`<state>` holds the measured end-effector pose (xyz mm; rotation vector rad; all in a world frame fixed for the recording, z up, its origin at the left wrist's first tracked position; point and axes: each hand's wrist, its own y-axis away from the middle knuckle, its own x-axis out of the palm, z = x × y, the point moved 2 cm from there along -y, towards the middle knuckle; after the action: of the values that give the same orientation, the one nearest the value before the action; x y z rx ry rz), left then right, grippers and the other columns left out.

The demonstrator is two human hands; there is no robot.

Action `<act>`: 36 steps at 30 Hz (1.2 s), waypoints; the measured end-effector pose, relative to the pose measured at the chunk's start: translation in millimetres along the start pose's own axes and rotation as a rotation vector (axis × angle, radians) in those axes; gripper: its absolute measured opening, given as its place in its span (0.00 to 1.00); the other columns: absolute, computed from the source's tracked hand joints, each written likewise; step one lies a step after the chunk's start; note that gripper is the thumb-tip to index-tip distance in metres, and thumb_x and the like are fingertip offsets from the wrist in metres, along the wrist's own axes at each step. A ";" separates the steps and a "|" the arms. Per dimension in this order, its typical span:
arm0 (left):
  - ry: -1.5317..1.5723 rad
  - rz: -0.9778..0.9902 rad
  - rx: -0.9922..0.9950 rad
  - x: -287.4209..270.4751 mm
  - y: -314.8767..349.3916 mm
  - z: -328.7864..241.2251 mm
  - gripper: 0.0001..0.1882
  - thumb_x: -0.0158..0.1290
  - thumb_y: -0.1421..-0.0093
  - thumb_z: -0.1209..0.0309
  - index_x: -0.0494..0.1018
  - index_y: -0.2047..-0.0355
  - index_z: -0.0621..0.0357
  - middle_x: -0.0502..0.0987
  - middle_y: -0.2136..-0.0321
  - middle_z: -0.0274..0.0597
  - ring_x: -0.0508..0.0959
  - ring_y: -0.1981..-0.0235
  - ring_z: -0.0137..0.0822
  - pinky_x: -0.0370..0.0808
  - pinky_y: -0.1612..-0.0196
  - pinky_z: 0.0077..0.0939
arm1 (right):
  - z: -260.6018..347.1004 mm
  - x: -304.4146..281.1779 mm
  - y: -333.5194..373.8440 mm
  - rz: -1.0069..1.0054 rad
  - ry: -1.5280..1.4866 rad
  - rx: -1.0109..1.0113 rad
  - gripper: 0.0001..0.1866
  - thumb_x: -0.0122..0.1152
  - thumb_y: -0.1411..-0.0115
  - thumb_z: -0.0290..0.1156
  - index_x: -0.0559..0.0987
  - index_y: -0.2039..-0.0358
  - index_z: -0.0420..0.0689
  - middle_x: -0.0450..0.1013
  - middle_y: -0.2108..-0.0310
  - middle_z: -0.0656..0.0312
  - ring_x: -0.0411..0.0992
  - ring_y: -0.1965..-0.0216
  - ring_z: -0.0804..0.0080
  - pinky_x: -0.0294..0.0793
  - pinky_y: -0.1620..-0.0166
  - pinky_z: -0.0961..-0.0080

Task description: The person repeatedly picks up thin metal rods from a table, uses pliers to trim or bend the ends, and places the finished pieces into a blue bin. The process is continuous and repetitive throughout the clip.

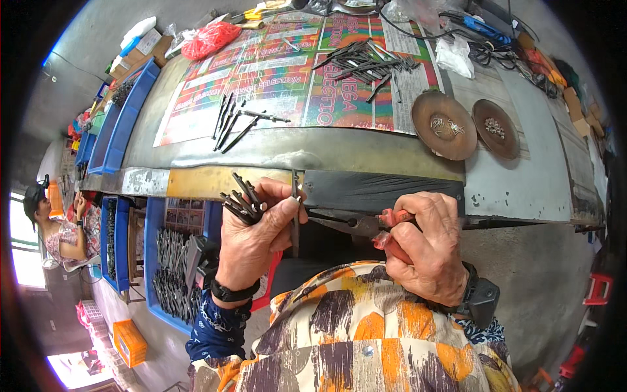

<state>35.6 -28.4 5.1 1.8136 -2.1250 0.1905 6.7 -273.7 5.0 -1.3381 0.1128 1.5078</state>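
My left hand (256, 228) is closed round a bunch of short dark metal pieces (241, 201). Between its thumb and forefinger one more dark strip (296, 228) stands upright. Long-nose pliers (356, 225) with red handles are gripped in my right hand (428, 242). Their thin jaws point left and reach close to the strip; whether they touch it I cannot tell. On the bench ahead lie a small group of similar dark pieces (230, 124) and a larger pile (366, 63). Two round brown dishes (428, 145) (488, 149) hold small metal parts.
A blue crate (153, 274) full of dark pieces stands at my left, below the bench edge. Another long blue tray (111, 147) sits on the bench's left side. A red plastic bag (212, 40) and cables (486, 55) lie at the back. Another person (65, 228) sits far left.
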 end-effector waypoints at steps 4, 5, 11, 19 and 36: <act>0.185 0.067 -0.094 -1.1 10.9 3.1 0.04 0.53 0.32 0.76 0.73 0.58 0.61 0.80 0.70 0.45 0.62 0.87 0.17 0.56 0.84 0.12 | 6.2 0.0 -2.0 -0.029 0.042 -0.036 0.16 0.66 0.65 0.23 0.74 0.72 0.41 0.68 0.60 0.55 0.68 0.58 0.58 0.62 0.54 0.57; 0.198 0.076 -0.116 -1.6 13.1 3.0 0.04 0.53 0.32 0.76 0.73 0.58 0.60 0.80 0.70 0.45 0.62 0.87 0.16 0.55 0.83 0.13 | 7.1 -0.1 -2.1 -0.027 0.052 -0.040 0.16 0.66 0.65 0.23 0.74 0.72 0.41 0.68 0.60 0.55 0.68 0.58 0.57 0.62 0.54 0.56; 0.233 0.105 -0.181 -0.9 17.5 5.1 0.05 0.53 0.32 0.76 0.72 0.57 0.59 0.80 0.71 0.45 0.60 0.87 0.16 0.53 0.84 0.14 | 7.9 0.8 -1.7 -0.010 0.091 -0.067 0.16 0.65 0.64 0.26 0.73 0.72 0.42 0.67 0.59 0.54 0.68 0.57 0.56 0.62 0.53 0.55; 0.185 0.149 -0.103 -0.4 18.4 14.2 0.06 0.55 0.34 0.78 0.72 0.58 0.62 0.80 0.71 0.46 0.64 0.86 0.18 0.58 0.83 0.14 | 3.7 6.6 6.9 0.120 0.031 -0.045 0.12 0.68 0.56 0.26 0.75 0.72 0.43 0.68 0.63 0.56 0.68 0.63 0.60 0.66 0.62 0.63; -0.048 0.031 0.129 -3.6 20.4 20.2 0.04 0.55 0.33 0.75 0.73 0.60 0.62 0.80 0.72 0.46 0.67 0.83 0.19 0.62 0.81 0.14 | -0.2 13.2 15.8 0.099 -0.134 0.047 0.14 0.67 0.58 0.25 0.75 0.69 0.40 0.69 0.60 0.55 0.69 0.59 0.58 0.66 0.55 0.63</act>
<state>12.7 -27.9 -12.6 1.8744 -2.2220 0.3010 -2.1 -272.4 -13.6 -1.2057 0.1298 1.6642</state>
